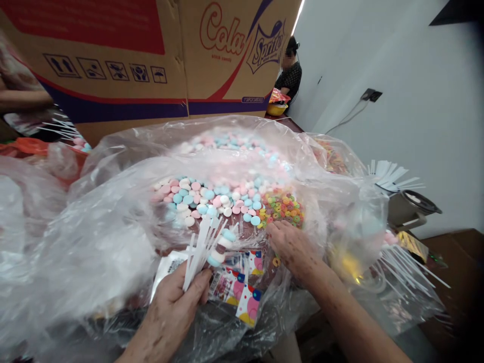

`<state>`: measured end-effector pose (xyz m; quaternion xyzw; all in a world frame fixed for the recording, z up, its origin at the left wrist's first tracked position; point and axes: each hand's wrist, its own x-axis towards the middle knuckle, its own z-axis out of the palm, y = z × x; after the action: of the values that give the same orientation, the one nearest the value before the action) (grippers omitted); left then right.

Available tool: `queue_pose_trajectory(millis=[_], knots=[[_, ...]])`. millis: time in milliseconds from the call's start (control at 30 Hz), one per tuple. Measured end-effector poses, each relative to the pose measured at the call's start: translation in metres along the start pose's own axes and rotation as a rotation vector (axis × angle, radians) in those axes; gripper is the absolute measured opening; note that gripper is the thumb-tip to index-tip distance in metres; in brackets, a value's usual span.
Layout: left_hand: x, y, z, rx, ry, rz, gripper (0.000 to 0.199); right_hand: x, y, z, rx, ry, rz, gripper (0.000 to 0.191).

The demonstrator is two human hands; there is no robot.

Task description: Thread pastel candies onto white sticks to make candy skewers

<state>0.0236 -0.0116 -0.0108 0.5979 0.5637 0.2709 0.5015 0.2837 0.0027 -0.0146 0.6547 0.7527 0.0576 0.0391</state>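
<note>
My left hand (181, 297) is closed round a bundle of white sticks (203, 244); pale blue and white candies (218, 252) are stacked on one of them. My right hand (289, 244) reaches to the near edge of a pile of small coloured rings (283, 206); its fingers are bent together and their tips are hidden, so what they hold cannot be made out. Pink, blue and white round candies (212, 196) lie left of the rings in a clear plastic bag (102, 227). Printed packets (229, 287) lie between my hands.
A large cardboard box (223, 55) stands behind the bag. More white sticks (408, 267) and a metal container (406, 212) are at the right. One person (291, 73) is at the back; another person's arm (24, 100) shows at the left.
</note>
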Motion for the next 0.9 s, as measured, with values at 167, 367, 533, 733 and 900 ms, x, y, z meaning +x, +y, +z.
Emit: queue_pose_trajectory(millis=[167,367,533,733,900], knots=[[0.002,-0.002,0.002,-0.006,-0.021,0.070,0.036,0.001,0.003,0.010,0.370,0.185,0.120,0.012],[0.001,-0.002,0.002,0.038,-0.138,0.088,0.036,0.004,-0.012,-0.002,1.585,0.199,0.253,0.012],[0.001,0.000,0.002,0.051,-0.177,0.098,0.035,0.011,-0.029,-0.008,1.909,0.137,0.222,0.014],[0.002,0.007,-0.001,0.057,-0.193,0.086,0.030,0.014,-0.032,-0.008,1.943,0.095,0.212,0.017],[0.001,0.002,-0.001,0.052,-0.189,0.090,0.033,0.013,-0.028,-0.014,1.688,0.107,0.038,0.011]])
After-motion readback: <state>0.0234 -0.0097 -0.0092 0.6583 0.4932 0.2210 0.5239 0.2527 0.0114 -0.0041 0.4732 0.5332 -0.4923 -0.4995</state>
